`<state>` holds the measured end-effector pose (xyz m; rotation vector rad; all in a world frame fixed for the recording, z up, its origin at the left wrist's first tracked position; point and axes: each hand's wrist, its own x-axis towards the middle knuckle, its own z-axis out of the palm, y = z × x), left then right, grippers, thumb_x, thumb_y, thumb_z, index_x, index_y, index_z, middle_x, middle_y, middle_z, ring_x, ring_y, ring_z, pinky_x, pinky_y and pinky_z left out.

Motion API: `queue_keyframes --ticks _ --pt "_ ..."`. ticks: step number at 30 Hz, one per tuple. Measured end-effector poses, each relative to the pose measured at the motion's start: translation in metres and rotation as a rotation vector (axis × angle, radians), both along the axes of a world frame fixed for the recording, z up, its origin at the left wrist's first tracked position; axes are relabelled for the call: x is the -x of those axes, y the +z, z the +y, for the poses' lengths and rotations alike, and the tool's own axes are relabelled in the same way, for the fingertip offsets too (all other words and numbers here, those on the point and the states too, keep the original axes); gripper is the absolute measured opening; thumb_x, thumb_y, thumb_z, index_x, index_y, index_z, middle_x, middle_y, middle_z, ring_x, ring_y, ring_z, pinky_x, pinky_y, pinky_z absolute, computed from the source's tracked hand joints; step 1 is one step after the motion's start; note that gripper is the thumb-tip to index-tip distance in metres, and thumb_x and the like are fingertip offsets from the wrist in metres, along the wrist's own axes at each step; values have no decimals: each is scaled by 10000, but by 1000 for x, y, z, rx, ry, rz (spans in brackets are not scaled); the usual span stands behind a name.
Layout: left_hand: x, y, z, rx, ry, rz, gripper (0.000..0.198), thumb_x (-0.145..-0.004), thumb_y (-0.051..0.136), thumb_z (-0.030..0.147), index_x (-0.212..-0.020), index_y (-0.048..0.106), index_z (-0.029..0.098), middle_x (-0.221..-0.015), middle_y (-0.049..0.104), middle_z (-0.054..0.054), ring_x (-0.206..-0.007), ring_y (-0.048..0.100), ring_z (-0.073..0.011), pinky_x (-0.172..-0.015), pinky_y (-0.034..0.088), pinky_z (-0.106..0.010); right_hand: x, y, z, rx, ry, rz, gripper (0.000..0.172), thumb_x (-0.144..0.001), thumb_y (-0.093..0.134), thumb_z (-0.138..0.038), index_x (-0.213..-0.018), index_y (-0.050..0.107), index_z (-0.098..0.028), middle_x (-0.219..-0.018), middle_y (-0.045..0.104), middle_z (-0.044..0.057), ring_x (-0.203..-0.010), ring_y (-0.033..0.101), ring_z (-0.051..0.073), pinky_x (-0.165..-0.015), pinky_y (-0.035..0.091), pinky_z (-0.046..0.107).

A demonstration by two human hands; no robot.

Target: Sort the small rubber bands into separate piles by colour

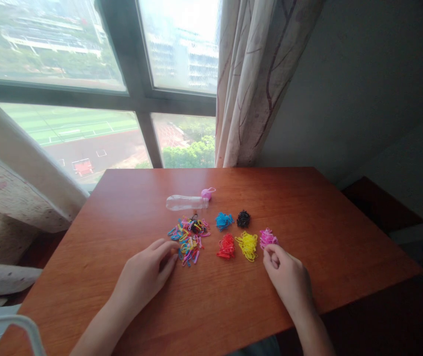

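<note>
My left hand rests on the table at the near left edge of a mixed pile of small rubber bands in several colours. Its fingers are curved, with a gap between thumb and forefinger. My right hand is closed in a pinch at the near edge of a pink rubber band heap; whatever lies between its fingertips is hidden. Sorted by colour, a yellow heap, a red heap, a blue heap and a black heap lie between the hands.
Behind the mixed pile, a clear plastic bottle lies on its side, with a pink cap by its mouth. The wooden table meets a window at the back. Curtains hang on both sides.
</note>
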<state>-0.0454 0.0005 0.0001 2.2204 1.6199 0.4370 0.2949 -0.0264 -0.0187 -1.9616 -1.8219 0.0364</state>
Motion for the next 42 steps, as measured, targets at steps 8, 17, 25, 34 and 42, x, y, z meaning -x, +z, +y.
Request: queue_keyframes --ticks 8,17,25,34,42 --pt "-1 2 2 26 -1 15 243 -940 421 306 -1033 643 273 -1074 705 1 -884 696 -174 -716 487 -249 -25 4 5 -87 -24 1 278 -928 460 -396 -827 655 -226 -547 512 -35 -483 505 137 -519 291 251" --pt "-2 3 0 21 10 59 258 -941 416 310 -1066 640 282 -1069 703 2 -879 697 -180 -689 481 -251 32 9 -1 -158 187 208 207 -959 484 -293 -889 657 -203 -612 581 -29 -507 538 121 -568 363 233" --pt "1 1 2 60 -22 0 217 -929 434 252 -963 647 263 -1022 695 -5 -886 671 -168 -727 470 -235 100 4 -14 -48 437 321 175 -951 464 -189 -864 613 -220 -669 593 -27 -577 550 126 -591 318 252" --pt "13 8 4 47 -14 -140 155 -889 498 234 -870 650 208 -792 644 2 -634 564 -129 -614 435 -224 114 -3 -22 50 513 311 171 -928 448 -167 -819 561 -234 -696 609 -28 -632 571 135 -609 289 266" --pt "-19 30 21 -26 -119 -149 140 -894 510 197 -878 647 222 -820 631 13 -596 519 -96 -566 399 -200 114 -4 -23 48 530 310 157 -894 450 -143 -820 556 -234 -723 632 -23 -668 598 140 -625 312 252"
